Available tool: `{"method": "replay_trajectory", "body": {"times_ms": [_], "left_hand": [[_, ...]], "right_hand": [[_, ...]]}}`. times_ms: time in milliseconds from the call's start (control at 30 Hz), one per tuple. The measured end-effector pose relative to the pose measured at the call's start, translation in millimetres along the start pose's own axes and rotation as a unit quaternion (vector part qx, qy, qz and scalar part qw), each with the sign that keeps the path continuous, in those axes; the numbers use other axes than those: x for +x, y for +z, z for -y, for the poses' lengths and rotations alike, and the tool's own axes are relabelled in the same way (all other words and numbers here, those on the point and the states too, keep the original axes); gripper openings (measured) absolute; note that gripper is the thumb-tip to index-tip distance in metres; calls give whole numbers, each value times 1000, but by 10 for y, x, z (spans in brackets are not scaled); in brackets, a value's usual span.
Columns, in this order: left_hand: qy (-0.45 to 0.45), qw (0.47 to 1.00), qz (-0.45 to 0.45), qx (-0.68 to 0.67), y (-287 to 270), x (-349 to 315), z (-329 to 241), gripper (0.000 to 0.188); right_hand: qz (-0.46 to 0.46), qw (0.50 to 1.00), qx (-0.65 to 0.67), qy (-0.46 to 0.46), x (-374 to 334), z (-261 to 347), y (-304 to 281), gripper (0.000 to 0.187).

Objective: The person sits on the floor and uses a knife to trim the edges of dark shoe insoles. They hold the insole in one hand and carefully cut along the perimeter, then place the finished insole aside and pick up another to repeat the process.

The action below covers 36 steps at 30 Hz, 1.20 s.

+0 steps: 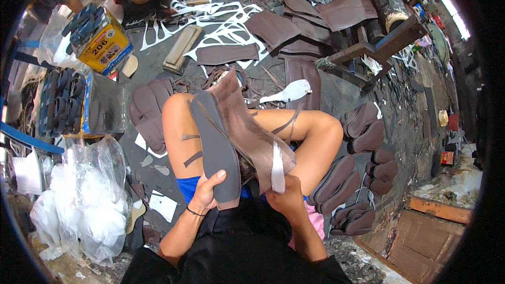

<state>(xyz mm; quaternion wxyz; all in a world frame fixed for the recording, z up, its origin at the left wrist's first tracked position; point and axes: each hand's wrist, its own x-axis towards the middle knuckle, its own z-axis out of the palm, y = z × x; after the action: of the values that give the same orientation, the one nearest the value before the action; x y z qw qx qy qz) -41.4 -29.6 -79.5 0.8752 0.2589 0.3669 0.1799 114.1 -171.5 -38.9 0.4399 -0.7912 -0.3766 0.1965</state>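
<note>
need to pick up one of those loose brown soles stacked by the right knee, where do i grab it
Probably by the rounded end of the top brown sole, coming from above on the open floor side. The soles lie flat and overlapping, so only the upper one's edge and end are free; pinch thumb over, fingers under that end, sliding it off the stack.

**Both hands raised over crossed legs**

The left hand [206,192] is cupped, thumb up, fingers wrapped in a closed grip, a thin band at the wrist. The right hand [286,195] is clenched beside it. Both forearms rise from the lower edge, elbows bent.
</note>
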Motion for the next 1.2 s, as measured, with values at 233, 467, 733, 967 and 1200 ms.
{"method": "replay_trajectory", "body": {"times_ms": [233,467,733,967,1200], "left_hand": [[-22,999,37,-15,-11,-63,-117,52],[-36,998,40,-20,-87,-101,-112,55],[-25,983,116,142,-324,-262,-175,65],[215,956,124,157,399,101,-903,61],[250,956,40,145,617,-108,-1368,31]], "right_hand": [[116,975,-188,-31,314,-164,335,9],[-41,999,33,0,974,25,722,28],[135,906,353,191,1476,-12,644,40],[80,943,322,38,939,563,172,35],[-42,993,55,-95,37,390,-348,31]]}}
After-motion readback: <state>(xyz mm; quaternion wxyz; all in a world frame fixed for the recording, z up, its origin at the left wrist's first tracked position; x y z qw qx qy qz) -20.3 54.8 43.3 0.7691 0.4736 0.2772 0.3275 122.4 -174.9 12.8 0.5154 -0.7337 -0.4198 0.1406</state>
